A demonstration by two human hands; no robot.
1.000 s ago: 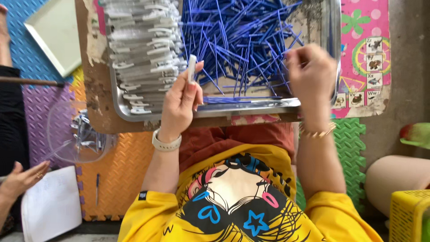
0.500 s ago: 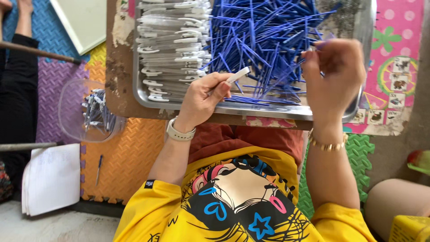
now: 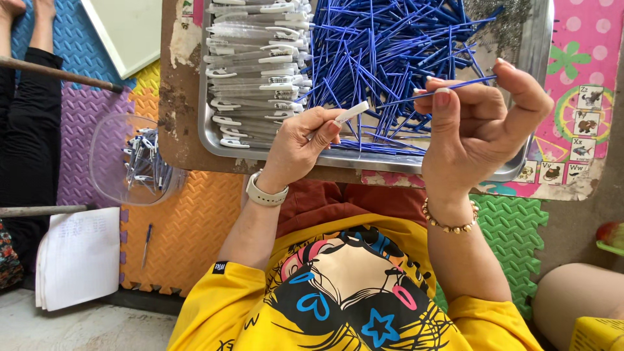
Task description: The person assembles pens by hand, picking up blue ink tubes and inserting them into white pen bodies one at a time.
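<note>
Head view: white pen barrel (image 3: 351,114) pinched in left hand (image 3: 300,142) between thumb and fingertips, tip end pointing right and up, held just over the near edge of the metal tray (image 3: 209,140); thin blue refill (image 3: 448,87) gripped in right hand (image 3: 478,123) between thumb and fingers, running roughly level, its left end aimed at the barrel's open end, the two near each other but apart, small gap between; both hands raised over the front rim of the tray, left hand palm turned inward with wrist bent, white wristband (image 3: 265,194) on it, right hand curled with fingers folded toward the palm, gold bead bracelet (image 3: 448,223) at the wrist; forearms come up from yellow sleeves; tray sits on a worn brown board (image 3: 177,97), left half stacked with white pen barrels (image 3: 257,65), right half a loose heap of blue refills (image 3: 383,45); left of the board a clear plastic bowl (image 3: 107,153) with pens in it on coloured foam floor mats (image 3: 188,227), paper sheets (image 3: 78,257) on the floor further left, another person's legs in black (image 3: 26,130) at far left edge
</note>
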